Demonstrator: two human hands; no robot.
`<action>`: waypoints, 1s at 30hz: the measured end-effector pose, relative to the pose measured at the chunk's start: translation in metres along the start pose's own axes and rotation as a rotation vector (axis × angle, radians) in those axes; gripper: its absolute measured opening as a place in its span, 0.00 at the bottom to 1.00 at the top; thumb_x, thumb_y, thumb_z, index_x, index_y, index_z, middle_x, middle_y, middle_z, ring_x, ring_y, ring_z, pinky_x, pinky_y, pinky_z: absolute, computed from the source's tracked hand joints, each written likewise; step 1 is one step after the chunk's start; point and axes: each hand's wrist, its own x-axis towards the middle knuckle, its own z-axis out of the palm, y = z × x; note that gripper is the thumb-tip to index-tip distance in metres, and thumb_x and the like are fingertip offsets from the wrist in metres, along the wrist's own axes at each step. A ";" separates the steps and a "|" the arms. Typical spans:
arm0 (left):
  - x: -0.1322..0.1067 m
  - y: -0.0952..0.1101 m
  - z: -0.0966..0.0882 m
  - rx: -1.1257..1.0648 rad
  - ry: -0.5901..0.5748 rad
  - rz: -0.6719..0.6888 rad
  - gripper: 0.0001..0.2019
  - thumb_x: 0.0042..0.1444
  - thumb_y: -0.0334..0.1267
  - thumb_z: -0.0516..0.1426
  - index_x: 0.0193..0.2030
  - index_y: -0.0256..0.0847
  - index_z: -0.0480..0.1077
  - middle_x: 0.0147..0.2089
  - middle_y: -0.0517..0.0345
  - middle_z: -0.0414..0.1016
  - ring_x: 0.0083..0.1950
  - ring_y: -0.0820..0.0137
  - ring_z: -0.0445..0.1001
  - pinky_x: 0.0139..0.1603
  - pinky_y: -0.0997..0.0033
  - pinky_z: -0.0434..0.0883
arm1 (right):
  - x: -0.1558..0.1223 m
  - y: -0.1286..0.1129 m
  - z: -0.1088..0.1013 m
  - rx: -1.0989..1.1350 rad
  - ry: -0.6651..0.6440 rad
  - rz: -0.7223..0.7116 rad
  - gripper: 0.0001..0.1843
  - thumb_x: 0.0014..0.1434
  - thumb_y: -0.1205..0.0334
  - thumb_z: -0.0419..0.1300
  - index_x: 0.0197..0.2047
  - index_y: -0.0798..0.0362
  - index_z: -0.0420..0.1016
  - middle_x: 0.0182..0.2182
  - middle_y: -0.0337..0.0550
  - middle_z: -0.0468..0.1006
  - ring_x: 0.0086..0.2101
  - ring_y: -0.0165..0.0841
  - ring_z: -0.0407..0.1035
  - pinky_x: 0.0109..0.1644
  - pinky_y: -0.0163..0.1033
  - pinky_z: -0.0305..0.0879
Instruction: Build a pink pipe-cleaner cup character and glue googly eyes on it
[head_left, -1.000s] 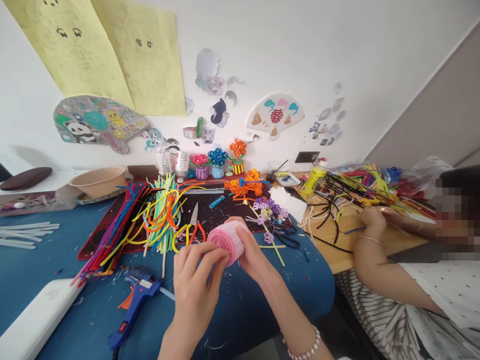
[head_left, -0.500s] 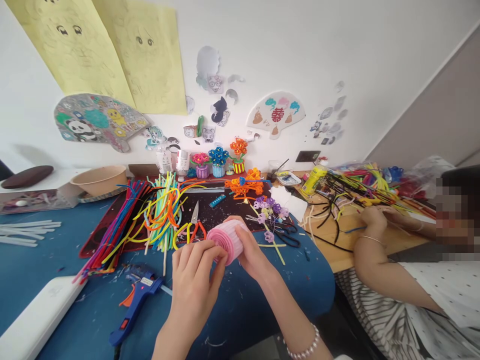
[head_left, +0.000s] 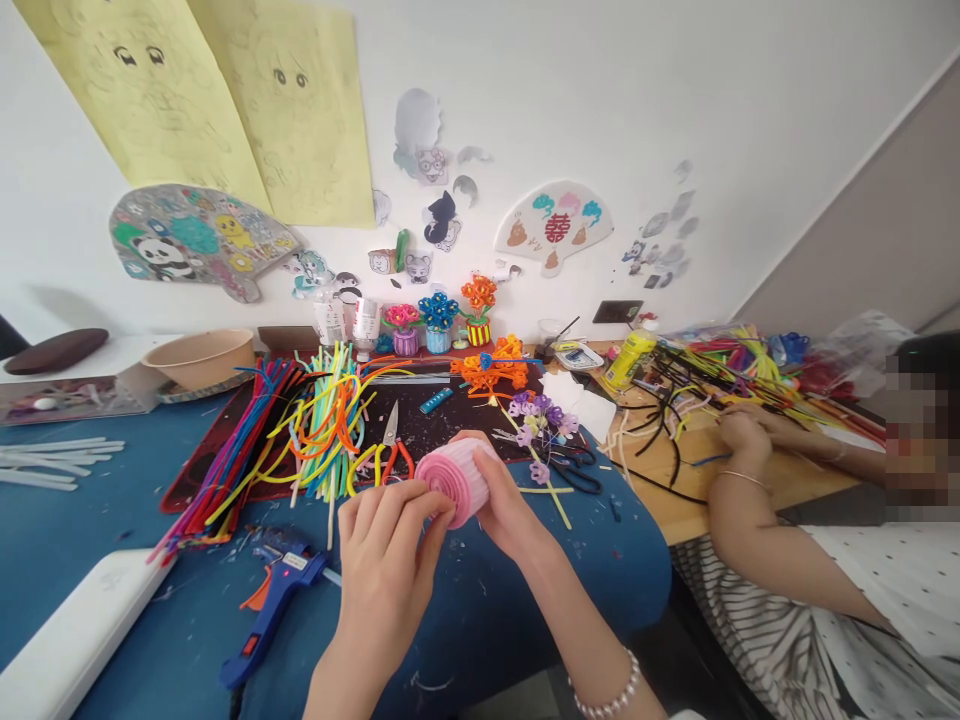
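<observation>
Both my hands grip a coiled roll of pink fuzzy pipe cleaner [head_left: 456, 482] above the blue table cover [head_left: 480, 590]. My left hand [head_left: 382, 570] wraps its fingers over the roll's near end. My right hand [head_left: 510, 510] holds the far side, with a pearl bracelet [head_left: 607, 695] on its wrist. Just beyond the roll lie scissors with orange-red handles [head_left: 391, 460]. A blue hot glue gun [head_left: 274, 600] rests near my left hand.
A bundle of colored pipe cleaners [head_left: 322, 430] lies on a black mat [head_left: 427, 440] with pipe-cleaner flowers [head_left: 540, 420]. To the right, a co-worker's hands [head_left: 742, 435] work over a wooden table [head_left: 660, 490] strewn with pipe cleaners. Glue sticks [head_left: 52, 460] lie at left.
My hands have shifted slightly on the pink roll, with the left fingers a little lower. The whole view has drifted slightly, and the co-worker's hands have moved a little.
</observation>
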 end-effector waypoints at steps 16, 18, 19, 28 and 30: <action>0.002 0.004 0.002 -0.012 -0.031 -0.018 0.05 0.60 0.28 0.57 0.39 0.43 0.70 0.38 0.57 0.77 0.37 0.68 0.73 0.43 0.64 0.62 | 0.000 0.000 -0.002 -0.004 0.007 -0.001 0.16 0.59 0.46 0.61 0.44 0.47 0.68 0.36 0.38 0.74 0.33 0.34 0.69 0.36 0.36 0.66; 0.002 0.004 0.002 -0.012 -0.033 -0.014 0.05 0.60 0.28 0.57 0.39 0.43 0.69 0.38 0.57 0.77 0.37 0.68 0.73 0.43 0.64 0.62 | -0.001 0.001 -0.003 0.002 0.004 0.006 0.17 0.60 0.46 0.60 0.45 0.47 0.68 0.36 0.39 0.75 0.33 0.34 0.69 0.36 0.37 0.66; 0.002 0.004 0.003 -0.012 -0.032 -0.011 0.05 0.60 0.28 0.57 0.39 0.43 0.69 0.38 0.57 0.77 0.37 0.68 0.73 0.43 0.64 0.62 | -0.001 0.001 -0.003 0.006 0.002 0.008 0.16 0.60 0.46 0.60 0.46 0.47 0.68 0.36 0.39 0.75 0.33 0.34 0.70 0.37 0.37 0.66; 0.003 0.006 0.003 -0.014 0.000 -0.017 0.05 0.60 0.28 0.57 0.37 0.43 0.70 0.36 0.58 0.77 0.35 0.69 0.73 0.42 0.65 0.62 | 0.001 0.003 -0.004 0.062 0.022 0.025 0.16 0.59 0.46 0.60 0.44 0.47 0.69 0.35 0.38 0.75 0.33 0.34 0.70 0.37 0.36 0.67; 0.004 0.008 0.002 -0.016 0.005 -0.007 0.06 0.60 0.27 0.57 0.37 0.42 0.70 0.36 0.58 0.77 0.35 0.69 0.73 0.42 0.65 0.62 | 0.002 0.004 -0.004 0.087 0.026 0.029 0.16 0.59 0.46 0.60 0.44 0.47 0.69 0.35 0.38 0.75 0.32 0.33 0.69 0.36 0.35 0.66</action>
